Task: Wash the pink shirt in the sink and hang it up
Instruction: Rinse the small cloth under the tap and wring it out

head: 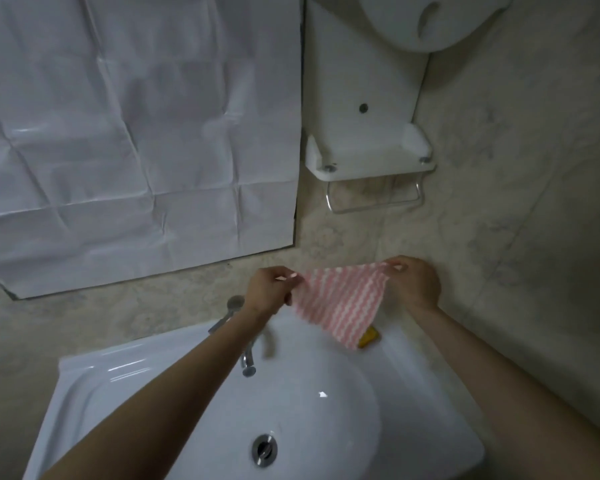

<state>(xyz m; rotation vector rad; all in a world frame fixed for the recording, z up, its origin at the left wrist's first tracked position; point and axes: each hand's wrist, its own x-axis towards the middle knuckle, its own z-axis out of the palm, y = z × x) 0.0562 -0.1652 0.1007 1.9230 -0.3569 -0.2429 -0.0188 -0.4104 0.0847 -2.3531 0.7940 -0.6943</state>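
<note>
A small pink cloth with white wavy stripes [343,301] hangs spread out above the back of the white sink [125,375]. My left hand [269,289] pinches its upper left corner. Its upper right corner is pinched by my right hand [414,284]. The lower corner of the cloth dangles over the sink's back ledge. Both hands are held up close to the wall, well below the metal towel bar [374,204].
A chrome tap [248,362] stands at the sink's back, its spout over the basin, with the drain [264,449] below. A yellow soap piece [369,337] lies on the ledge under the cloth. A white shelf [368,168] tops the towel bar; a creased white sheet [136,133] covers the wall left.
</note>
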